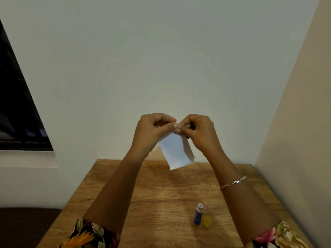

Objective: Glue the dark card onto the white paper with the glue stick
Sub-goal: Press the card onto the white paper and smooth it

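Wooden table [152,203] bears glue stick [198,216], yellow cap [206,221].

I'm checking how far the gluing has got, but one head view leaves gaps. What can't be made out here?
- Dark card: only a thin dark edge shows behind the white paper; whether it is stuck cannot be told.
- Grip: the left hand and right hand curl over the paper's top edge.
- Glue stick: too small to read, beside its yellow cap.
- Wooden table: near edge cut off.
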